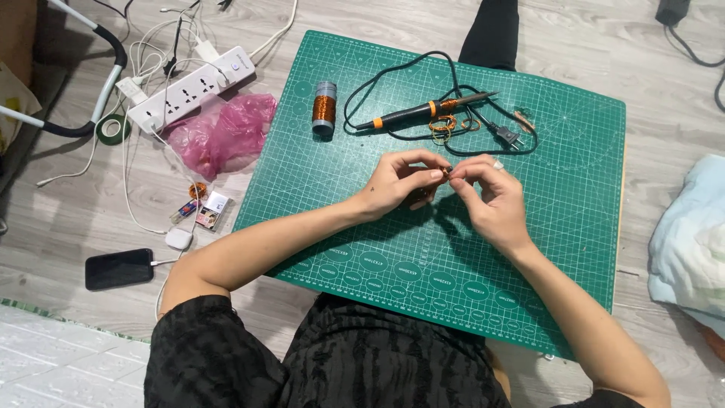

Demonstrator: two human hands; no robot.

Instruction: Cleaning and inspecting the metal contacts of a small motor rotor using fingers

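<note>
Green cutting mat [529,227] spread on grey floor; soldering iron [423,111] and copper wire spool [325,107] near its far edge. Above mat centre, left hand [396,185] and right hand [487,193] both pinching 1 tiny copper piece [446,174] between fingertips.

Grey wood-plank floor [664,121], evenly lit
</note>
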